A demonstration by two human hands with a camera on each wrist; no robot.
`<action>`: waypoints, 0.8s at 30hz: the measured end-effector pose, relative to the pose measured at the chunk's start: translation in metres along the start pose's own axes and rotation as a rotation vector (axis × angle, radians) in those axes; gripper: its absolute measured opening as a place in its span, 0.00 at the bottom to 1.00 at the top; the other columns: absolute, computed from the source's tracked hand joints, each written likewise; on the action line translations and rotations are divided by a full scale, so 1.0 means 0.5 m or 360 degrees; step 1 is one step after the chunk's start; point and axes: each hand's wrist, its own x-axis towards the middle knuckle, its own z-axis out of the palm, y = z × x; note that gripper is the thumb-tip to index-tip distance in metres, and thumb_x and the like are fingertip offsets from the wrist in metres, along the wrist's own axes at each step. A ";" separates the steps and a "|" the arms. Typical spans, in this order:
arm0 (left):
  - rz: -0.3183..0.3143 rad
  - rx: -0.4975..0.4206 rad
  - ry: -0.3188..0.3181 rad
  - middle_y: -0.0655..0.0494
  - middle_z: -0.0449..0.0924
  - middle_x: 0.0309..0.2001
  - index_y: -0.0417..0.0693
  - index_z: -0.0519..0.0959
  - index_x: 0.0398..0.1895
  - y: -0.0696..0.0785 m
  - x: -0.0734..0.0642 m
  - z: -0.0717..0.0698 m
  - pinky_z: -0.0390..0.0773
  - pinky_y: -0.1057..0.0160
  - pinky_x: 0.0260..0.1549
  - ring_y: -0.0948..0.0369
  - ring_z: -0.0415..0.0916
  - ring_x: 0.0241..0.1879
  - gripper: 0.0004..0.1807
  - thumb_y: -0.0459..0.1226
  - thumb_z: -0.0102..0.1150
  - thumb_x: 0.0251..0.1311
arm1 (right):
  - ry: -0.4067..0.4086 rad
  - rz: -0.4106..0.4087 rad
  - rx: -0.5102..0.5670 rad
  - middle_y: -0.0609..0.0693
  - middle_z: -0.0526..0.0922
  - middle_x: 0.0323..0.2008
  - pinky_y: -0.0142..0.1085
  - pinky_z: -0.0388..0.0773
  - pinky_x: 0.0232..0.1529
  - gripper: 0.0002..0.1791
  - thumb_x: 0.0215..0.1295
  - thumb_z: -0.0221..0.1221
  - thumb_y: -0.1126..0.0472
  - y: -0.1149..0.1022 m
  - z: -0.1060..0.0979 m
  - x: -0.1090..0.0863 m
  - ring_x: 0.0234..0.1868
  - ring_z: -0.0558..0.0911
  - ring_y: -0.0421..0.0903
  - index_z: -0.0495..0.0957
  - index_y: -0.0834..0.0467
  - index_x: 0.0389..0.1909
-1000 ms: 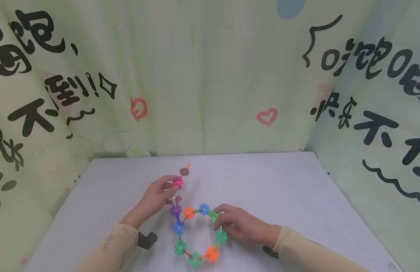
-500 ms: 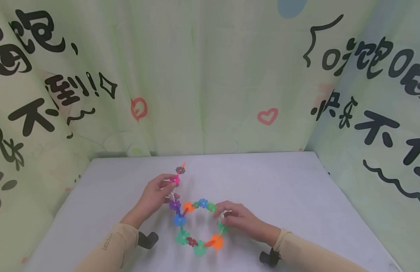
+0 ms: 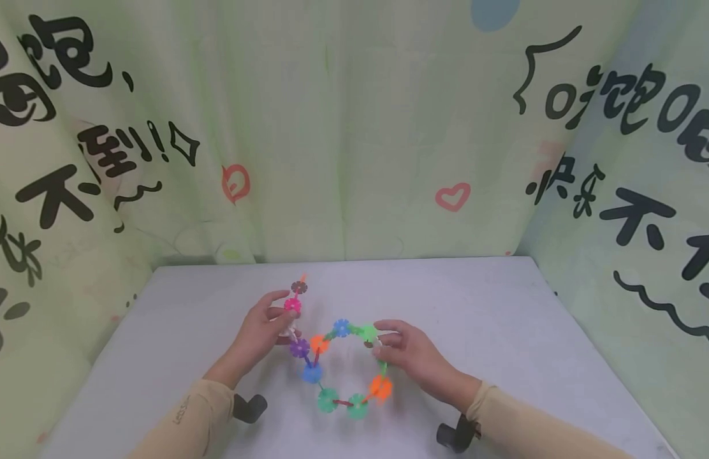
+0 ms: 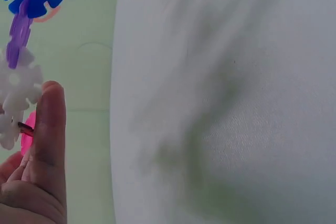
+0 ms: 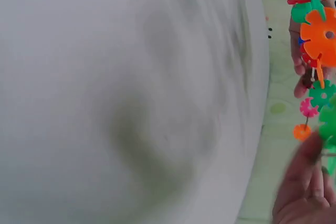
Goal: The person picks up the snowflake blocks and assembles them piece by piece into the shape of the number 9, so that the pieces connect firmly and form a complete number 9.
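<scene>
Between both hands hangs a ring of interlocking snowflake discs with a short tail at its left. My left hand (image 3: 263,328) pinches the tail by a pink disc (image 3: 292,306) and white discs (image 4: 21,80), just above a purple disc (image 3: 299,347). Beyond these fingers the tail ends in a brown disc (image 3: 299,287) and an orange piece. At the ring's right side, my right hand (image 3: 417,354) grips it near a light green disc (image 3: 367,333), partly covering the pieces there. Blue (image 3: 312,373), orange (image 3: 380,387) and green discs (image 3: 357,406) form the rest.
A white table (image 3: 475,306) lies beneath the hands. Printed curtains (image 3: 389,127) stand behind it and on both sides. Black wrist mounts (image 3: 249,408) are strapped under both sleeves.
My right hand has moved up and slightly right with its side of the ring. The ring's lower part has swung up and right. My left hand has stayed nearly in place.
</scene>
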 end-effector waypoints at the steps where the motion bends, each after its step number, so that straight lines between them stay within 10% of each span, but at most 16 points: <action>1: 0.0002 -0.0011 0.0000 0.38 0.80 0.51 0.46 0.62 0.72 -0.001 0.000 -0.001 0.83 0.49 0.40 0.49 0.83 0.41 0.31 0.35 0.59 0.69 | 0.0017 0.0012 -0.0008 0.60 0.80 0.55 0.46 0.80 0.47 0.30 0.68 0.63 0.58 -0.004 -0.003 0.001 0.49 0.83 0.52 0.67 0.64 0.66; 6: 0.0019 0.0037 0.0008 0.42 0.81 0.48 0.50 0.61 0.74 -0.001 -0.002 -0.002 0.83 0.53 0.38 0.51 0.81 0.42 0.34 0.35 0.62 0.66 | 0.0055 0.0022 -0.0077 0.59 0.83 0.53 0.42 0.80 0.32 0.23 0.73 0.58 0.58 -0.017 -0.014 0.004 0.38 0.86 0.53 0.70 0.61 0.64; 18: 0.0078 0.0262 0.0004 0.52 0.70 0.65 0.63 0.63 0.74 -0.007 -0.009 0.001 0.83 0.57 0.35 0.50 0.75 0.52 0.36 0.35 0.62 0.65 | 0.0019 0.0105 -0.0371 0.54 0.84 0.45 0.43 0.80 0.43 0.26 0.65 0.65 0.56 -0.033 -0.042 0.019 0.41 0.83 0.46 0.75 0.64 0.60; 24: 0.0077 0.0422 -0.0068 0.51 0.69 0.67 0.65 0.67 0.73 -0.008 -0.013 0.003 0.81 0.55 0.33 0.51 0.79 0.34 0.35 0.34 0.63 0.63 | 0.0045 0.0081 -0.0456 0.51 0.86 0.41 0.46 0.78 0.48 0.22 0.67 0.62 0.56 -0.037 -0.055 0.026 0.44 0.82 0.46 0.78 0.62 0.58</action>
